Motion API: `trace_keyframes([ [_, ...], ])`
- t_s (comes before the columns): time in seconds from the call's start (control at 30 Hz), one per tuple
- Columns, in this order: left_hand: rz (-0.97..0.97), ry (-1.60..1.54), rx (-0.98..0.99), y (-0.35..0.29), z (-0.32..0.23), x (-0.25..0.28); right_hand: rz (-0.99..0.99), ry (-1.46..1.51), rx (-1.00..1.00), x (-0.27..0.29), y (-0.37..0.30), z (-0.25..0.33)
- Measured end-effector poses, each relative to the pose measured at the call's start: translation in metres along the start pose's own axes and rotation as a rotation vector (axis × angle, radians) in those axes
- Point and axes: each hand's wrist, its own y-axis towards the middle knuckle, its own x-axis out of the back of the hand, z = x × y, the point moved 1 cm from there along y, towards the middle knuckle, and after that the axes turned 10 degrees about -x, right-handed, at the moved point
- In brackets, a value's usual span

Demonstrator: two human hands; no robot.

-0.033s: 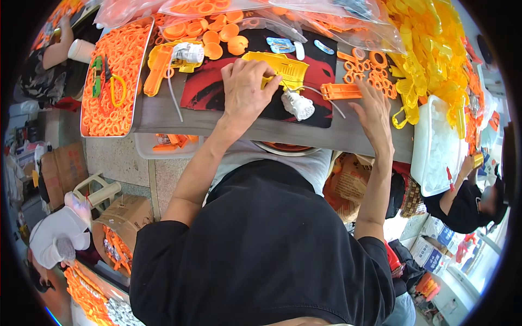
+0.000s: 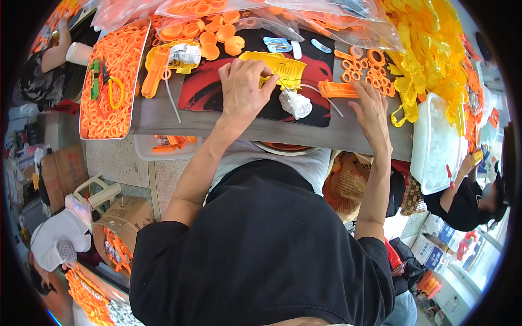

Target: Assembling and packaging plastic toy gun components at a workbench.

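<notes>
My left hand [image 2: 243, 87] is closed at the near left side of a yellow plastic half shell [image 2: 285, 68], thumb and fingertips gripping its edge. Below the shell, a white motor-like unit [image 2: 295, 104] lies tilted on the black and red mat [image 2: 204, 89], joined to a thin wire. A thin clear tube [image 2: 322, 92] runs out beside it. My right hand [image 2: 372, 111] is open, fingers stretched out at the right end of a long orange plastic piece [image 2: 337, 89]. Whether its fingertips touch that piece is hard to tell.
At the left stands a tray of orange rings [image 2: 107, 117] with cutters [image 2: 98, 76] on top. A part-built orange and yellow piece [image 2: 157, 70] lies near it. Orange rings [image 2: 375, 70], a yellow heap [image 2: 424, 43] and a white bin [image 2: 432, 146] are at right. Other people work on both sides.
</notes>
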Motion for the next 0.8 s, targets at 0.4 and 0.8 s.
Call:
trace_keyframes([
  [0.4,0.03,0.094,0.052,0.004,-0.007,-0.012,0.137,0.839,-0.112,0.037,0.068,0.057],
  [0.8,-0.131,-1.4,0.777,-0.017,0.012,0.046,-0.124,0.255,0.757,-0.006,-0.003,0.156],
])
